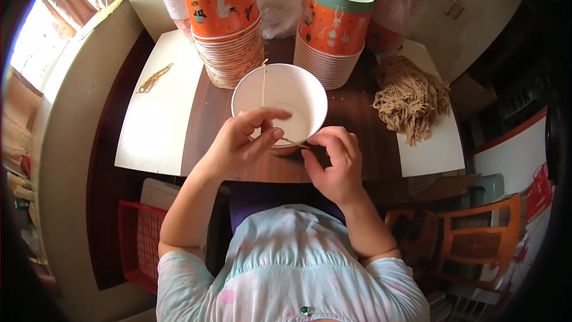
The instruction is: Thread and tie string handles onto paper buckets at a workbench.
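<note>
An orange paper bucket [280,86] with a white inside stands at the table's near middle, its mouth facing up toward me. A thin tan cord [264,86] is fastened through its far rim and runs down across the mouth to my left hand. My left hand [241,140] is over the near left rim, pinching the cord between thumb and fingers, its index finger stretched out over the mouth. At the near right rim, my right hand [338,164] has thumb and index finger around the cord's short end. Whether that end passes through the rim I cannot tell.
Upside-down stacks of orange and green buckets stand behind: a left stack [223,24] with cords hanging around it, and a right stack [333,30]. A heap of tan cords [411,98] lies right; a few cords [156,77] lie left. A wooden chair [476,238] and red crate [137,244] flank me.
</note>
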Motion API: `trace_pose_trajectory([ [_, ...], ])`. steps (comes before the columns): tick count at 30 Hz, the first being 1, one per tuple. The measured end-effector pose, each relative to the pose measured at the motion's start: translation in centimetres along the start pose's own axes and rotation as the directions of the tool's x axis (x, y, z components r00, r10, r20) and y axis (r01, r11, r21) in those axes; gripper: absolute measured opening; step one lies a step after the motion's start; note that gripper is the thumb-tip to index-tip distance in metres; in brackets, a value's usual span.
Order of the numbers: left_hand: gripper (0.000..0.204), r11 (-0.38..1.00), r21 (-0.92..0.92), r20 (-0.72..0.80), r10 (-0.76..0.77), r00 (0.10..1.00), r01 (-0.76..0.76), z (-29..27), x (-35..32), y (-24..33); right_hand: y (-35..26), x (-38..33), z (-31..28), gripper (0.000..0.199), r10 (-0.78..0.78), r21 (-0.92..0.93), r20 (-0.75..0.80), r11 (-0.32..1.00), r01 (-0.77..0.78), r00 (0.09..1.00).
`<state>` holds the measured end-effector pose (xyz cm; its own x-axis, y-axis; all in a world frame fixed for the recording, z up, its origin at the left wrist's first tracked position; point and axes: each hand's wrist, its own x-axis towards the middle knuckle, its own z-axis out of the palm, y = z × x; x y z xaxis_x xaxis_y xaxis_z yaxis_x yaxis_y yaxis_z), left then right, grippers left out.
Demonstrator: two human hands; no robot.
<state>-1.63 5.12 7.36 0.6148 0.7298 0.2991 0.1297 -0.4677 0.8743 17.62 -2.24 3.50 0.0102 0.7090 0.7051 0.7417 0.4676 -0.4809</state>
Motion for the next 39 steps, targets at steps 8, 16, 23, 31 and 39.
trace_pose_trajectory([
  [8, 0.039, 0.963, -0.267, -0.035, 0.023, 0.999, -0.032, 1.3, -0.1, 0.6, -0.6, 1.9, 1.2, 0.021, -0.062, 0.127, 0.078, 0.991, 0.052, 0.995],
  [16, 0.04, 0.791, -0.609, -0.181, -0.059, 0.982, -0.065, 1.1, 0.7, 0.4, -1.5, 2.1, 0.4, 0.019, -0.056, 0.034, 0.012, 0.998, 0.056, 0.998],
  [23, 0.039, 0.44, -0.873, -0.267, -0.074, 0.961, -0.209, -0.3, 3.1, -0.3, -0.3, 1.4, -0.1, 0.015, -0.073, 0.012, 0.12, 0.997, 0.072, 0.99],
  [31, 0.044, 0.59, -0.772, -0.281, 0.017, 0.96, -0.236, -0.1, 3.5, -0.8, -0.2, 3.1, -0.5, 0.019, -0.023, -0.032, 0.194, 0.999, 0.029, 0.981],
  [39, 0.024, 0.778, -0.628, 0.038, 0.056, 0.998, -0.02, 0.4, 0.3, 2.1, 7.2, 12.3, 1.8, 0.032, 0.3, -0.143, 0.698, 0.948, -0.284, 0.65],
])
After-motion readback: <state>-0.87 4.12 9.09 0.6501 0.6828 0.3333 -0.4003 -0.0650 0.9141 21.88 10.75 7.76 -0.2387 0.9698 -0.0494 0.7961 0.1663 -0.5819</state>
